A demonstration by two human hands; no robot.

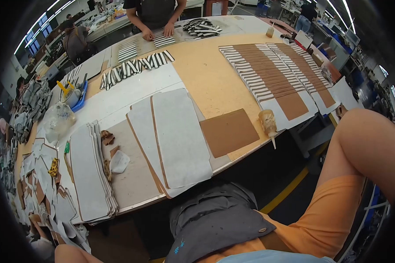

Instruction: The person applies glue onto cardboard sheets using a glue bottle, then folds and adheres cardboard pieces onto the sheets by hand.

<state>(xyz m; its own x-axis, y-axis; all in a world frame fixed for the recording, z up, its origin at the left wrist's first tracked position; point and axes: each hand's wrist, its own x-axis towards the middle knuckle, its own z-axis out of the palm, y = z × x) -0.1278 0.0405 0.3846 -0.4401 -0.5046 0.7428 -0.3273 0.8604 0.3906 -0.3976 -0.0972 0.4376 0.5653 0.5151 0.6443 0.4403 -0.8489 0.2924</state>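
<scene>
Table runs wearer-side of co-worker's left hand, which is at a striped piece; grip unclear. Wearer's hands: out of view, can't tell opening or hold. Striped brown sheets: frame-right of that hand. White panels: wearer-side of it, at near edge, striped strips partly in between. Panels fanned, long axis roughly toward that hand. Further wearer-side: brown sheet beside panels, then bottle, nozzle over edge.

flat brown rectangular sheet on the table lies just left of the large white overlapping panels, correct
Wrong side: the head view shows the flat brown rectangular sheet lying just right of the large white overlapping panels, on the table.
</scene>
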